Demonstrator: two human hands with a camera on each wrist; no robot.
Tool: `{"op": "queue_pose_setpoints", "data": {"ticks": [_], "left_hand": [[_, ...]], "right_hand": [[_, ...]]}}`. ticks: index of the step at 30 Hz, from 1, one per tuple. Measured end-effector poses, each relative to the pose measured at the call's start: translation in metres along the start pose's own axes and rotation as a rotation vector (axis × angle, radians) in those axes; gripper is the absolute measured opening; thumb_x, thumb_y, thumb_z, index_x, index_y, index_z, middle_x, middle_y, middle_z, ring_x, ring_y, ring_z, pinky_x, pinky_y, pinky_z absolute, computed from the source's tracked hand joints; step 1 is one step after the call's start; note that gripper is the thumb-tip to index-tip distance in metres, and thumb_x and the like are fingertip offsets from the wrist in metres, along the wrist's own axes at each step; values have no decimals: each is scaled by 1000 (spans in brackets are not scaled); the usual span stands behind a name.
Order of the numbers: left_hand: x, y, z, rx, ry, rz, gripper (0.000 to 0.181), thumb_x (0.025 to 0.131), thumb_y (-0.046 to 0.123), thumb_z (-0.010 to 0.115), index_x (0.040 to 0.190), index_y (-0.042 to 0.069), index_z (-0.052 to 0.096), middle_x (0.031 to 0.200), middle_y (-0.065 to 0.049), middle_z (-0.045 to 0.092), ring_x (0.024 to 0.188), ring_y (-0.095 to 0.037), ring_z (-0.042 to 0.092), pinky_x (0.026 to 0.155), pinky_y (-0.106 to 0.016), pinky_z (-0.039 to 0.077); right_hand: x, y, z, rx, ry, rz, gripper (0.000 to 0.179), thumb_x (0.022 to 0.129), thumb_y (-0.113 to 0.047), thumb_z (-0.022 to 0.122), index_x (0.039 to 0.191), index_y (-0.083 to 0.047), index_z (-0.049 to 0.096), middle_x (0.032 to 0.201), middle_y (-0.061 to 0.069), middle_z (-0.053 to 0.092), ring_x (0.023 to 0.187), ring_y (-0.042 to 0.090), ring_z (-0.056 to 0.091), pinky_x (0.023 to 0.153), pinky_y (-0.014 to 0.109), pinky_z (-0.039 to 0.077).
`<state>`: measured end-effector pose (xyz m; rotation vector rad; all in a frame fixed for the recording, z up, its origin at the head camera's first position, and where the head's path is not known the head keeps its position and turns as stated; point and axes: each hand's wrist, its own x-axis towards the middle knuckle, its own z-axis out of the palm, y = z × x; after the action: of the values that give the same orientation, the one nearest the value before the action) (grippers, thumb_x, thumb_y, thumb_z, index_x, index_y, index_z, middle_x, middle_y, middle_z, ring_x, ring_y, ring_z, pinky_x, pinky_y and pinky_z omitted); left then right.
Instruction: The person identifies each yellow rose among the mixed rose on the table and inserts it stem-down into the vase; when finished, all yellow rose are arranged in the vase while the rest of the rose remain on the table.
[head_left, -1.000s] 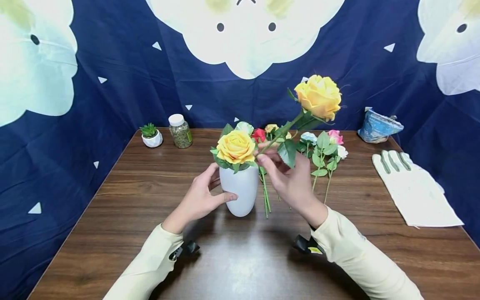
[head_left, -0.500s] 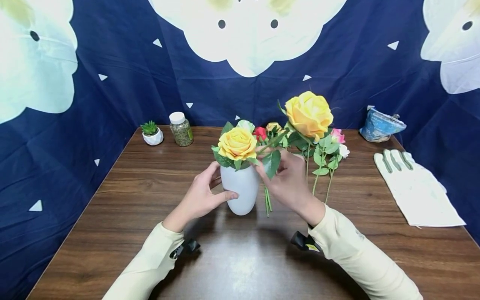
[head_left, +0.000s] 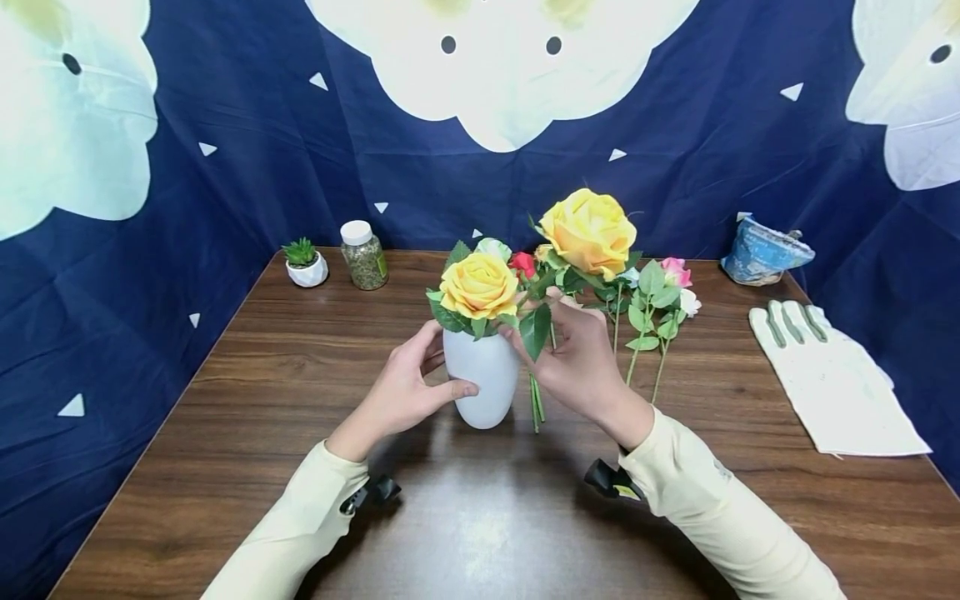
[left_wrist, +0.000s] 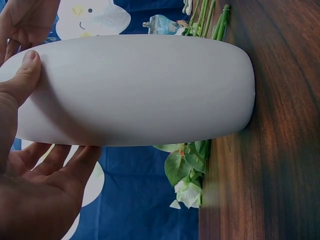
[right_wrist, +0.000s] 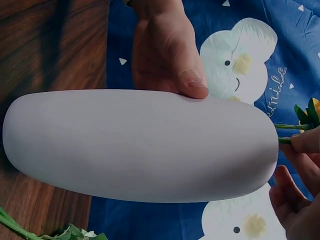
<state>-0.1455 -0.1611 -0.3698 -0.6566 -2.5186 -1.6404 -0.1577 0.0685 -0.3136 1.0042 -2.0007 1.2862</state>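
My left hand grips a white vase from its left side, thumb across the front and fingers behind. The vase stands upright on the table, with a yellow rose in its mouth. Just right of the rim, my right hand pinches the green stem of a second yellow rose. That bloom leans up and to the right, and its stem meets the vase's mouth in the right wrist view. One of its leaves hangs in front of the right fingers.
Behind the vase and to its right lie several flowers, among them a red one, a pink one and a white one. A potted succulent and a jar stand back left. White gloves and a blue bag are at right.
The held yellow rose has moved down and left, its bloom now nearer the vase. My right hand has shifted slightly toward the rim. The left hand keeps its grip on the vase.
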Motion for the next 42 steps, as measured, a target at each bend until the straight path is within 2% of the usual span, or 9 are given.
{"op": "queue_pose_setpoints", "data": {"ticks": [5,12,15,21,25,28,31,36,42], "left_hand": [[2,0,2,-11,7,16,78,80,3,89,147,1,48,137,-20,64,128,-33,62,108,-44,53],[8,3,3,-8,6,38,77,79,1,89,145,0,48,135,-20,65,127,-33,63,108,-42,53],[10,5,2,5,3,33,78,79,2,89,145,1,49,137,-20,64,128,-33,62,108,-44,53],[10,7,0,11,4,18,78,79,3,89,146,1,48,137,-20,64,128,-33,62,109,-45,52],[7,5,0,11,6,9,78,81,5,89,147,2,47,137,-20,64,128,-33,62,108,-47,53],[5,2,1,6,6,7,77,82,5,88,147,2,47,138,-20,64,129,-34,61,108,-48,53],[4,0,2,-4,7,8,76,82,5,87,147,2,47,138,-20,63,129,-34,61,108,-48,53],[2,0,3,-14,8,4,78,81,4,88,148,2,46,140,-20,62,131,-34,60,108,-46,53],[2,1,4,-19,7,2,80,81,3,88,149,2,45,140,-20,62,131,-33,60,108,-45,52]], "right_hand": [[-3,5,0,-97,-28,-61,15,79,10,79,92,6,74,96,22,74,87,34,71,83,43,59],[-17,12,-14,-217,-118,-97,47,85,-2,76,127,11,63,132,24,64,126,41,52,108,60,39],[-28,17,-24,-300,-142,-74,50,83,-6,78,130,8,65,134,22,64,123,42,51,102,62,39],[-40,34,-46,-309,-109,27,38,81,3,73,119,4,73,120,20,70,111,39,62,94,54,52],[-36,43,-65,-276,-41,108,26,86,7,70,111,3,76,109,17,75,102,27,69,91,30,55],[-32,50,-80,-213,30,237,20,89,8,67,107,4,77,97,12,77,88,7,68,80,12,51],[-31,58,-90,-28,108,404,17,96,7,62,108,9,74,91,0,77,81,-3,67,75,12,55],[-31,75,-99,390,209,574,24,106,1,49,108,1,72,90,-4,78,80,8,75,77,21,62],[-31,90,-102,613,214,727,30,110,-11,46,102,-13,74,93,0,79,83,11,76,77,22,63]]}}
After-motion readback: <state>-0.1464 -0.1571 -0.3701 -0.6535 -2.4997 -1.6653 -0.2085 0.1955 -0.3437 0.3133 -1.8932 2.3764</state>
